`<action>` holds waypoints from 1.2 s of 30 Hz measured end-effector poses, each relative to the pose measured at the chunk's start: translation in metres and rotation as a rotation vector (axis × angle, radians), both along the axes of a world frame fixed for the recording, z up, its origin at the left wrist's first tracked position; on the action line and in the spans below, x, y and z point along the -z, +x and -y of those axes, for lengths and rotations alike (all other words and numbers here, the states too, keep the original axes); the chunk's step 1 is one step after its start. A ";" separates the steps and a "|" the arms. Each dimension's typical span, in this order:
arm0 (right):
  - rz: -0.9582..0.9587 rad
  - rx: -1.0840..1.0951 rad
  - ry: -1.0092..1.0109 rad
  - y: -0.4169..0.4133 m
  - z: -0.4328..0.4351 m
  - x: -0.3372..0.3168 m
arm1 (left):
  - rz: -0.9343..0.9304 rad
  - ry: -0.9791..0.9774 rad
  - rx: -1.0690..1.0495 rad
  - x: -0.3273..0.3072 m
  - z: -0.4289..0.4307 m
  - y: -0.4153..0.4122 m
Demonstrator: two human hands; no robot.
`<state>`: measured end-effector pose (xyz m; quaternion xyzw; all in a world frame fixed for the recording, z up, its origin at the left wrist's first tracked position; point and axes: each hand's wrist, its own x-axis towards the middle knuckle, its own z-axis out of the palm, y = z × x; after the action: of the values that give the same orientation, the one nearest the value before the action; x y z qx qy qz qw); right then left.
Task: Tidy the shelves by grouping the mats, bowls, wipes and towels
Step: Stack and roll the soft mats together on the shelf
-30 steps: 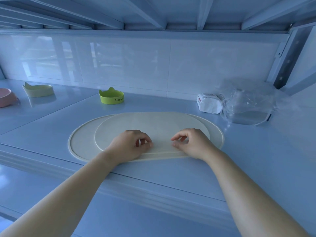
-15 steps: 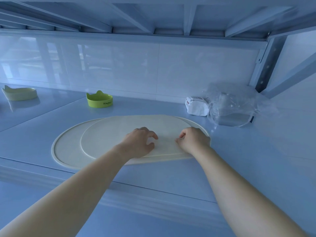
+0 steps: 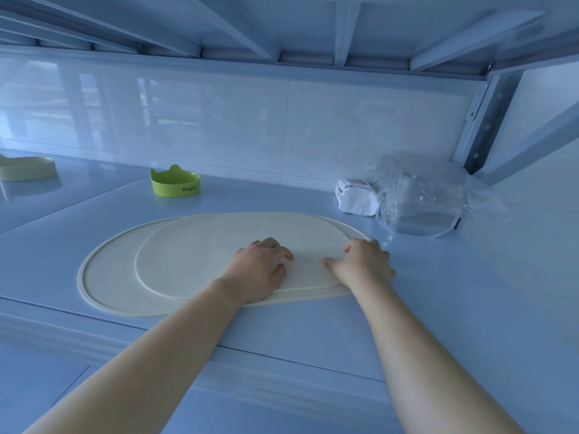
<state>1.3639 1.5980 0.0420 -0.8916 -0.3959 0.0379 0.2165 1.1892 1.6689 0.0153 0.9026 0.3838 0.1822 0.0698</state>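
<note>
While the upper mat [image 3: 219,245] is lying off-centre on the lower mat [image 3: 106,277], my left hand [image 3: 260,270] is resting loose-fingered on it; my right hand [image 3: 363,261] is covering its edge, grip unclear. I am planning a flat leftward slide, aligning rims.

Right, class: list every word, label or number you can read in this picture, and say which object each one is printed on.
"Happy": in dark letters on the front of the green bowl.
White packet: a printed label with a red mark near its top, too small and blurred to read.
Clear plastic bag: no readable text.
</note>
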 end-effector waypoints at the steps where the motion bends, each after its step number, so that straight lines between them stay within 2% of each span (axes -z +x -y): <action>1: -0.011 0.009 0.017 0.001 0.001 0.000 | 0.004 -0.002 -0.001 0.000 0.000 0.000; 5: -0.037 0.039 0.106 0.000 0.002 -0.004 | 0.012 -0.009 -0.001 -0.002 0.001 -0.001; 9: -0.148 0.117 0.106 0.004 0.003 -0.009 | 0.030 -0.015 -0.003 -0.002 0.002 -0.002; 12: -0.202 0.114 0.189 0.005 0.003 -0.008 | 0.061 -0.001 -0.006 -0.001 0.001 -0.003; 20: -0.058 -0.322 0.524 -0.032 0.001 -0.018 | 0.206 -0.028 -0.078 -0.017 -0.006 -0.028; 24: -0.022 -0.562 0.555 -0.069 -0.008 -0.021 | 0.278 0.121 -0.102 -0.031 -0.011 -0.055; 29: -0.065 -0.725 0.640 -0.119 -0.014 -0.026 | 0.239 0.246 -0.044 -0.039 -0.021 -0.087; 31: -0.029 -0.759 0.564 -0.134 -0.017 -0.026 | 0.197 0.256 -0.061 -0.038 -0.027 -0.106; 34: 0.093 -0.810 0.286 -0.148 -0.022 -0.024 | 0.086 0.294 -0.031 -0.036 -0.036 -0.140; 36: 0.098 -0.881 0.157 -0.158 -0.024 -0.024 | 0.046 0.288 -0.033 -0.035 -0.041 -0.163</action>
<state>1.2063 1.6220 0.0662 -0.6194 -0.7493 0.0540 0.2279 1.0261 1.7099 0.0504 0.8925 0.3667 0.2569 -0.0547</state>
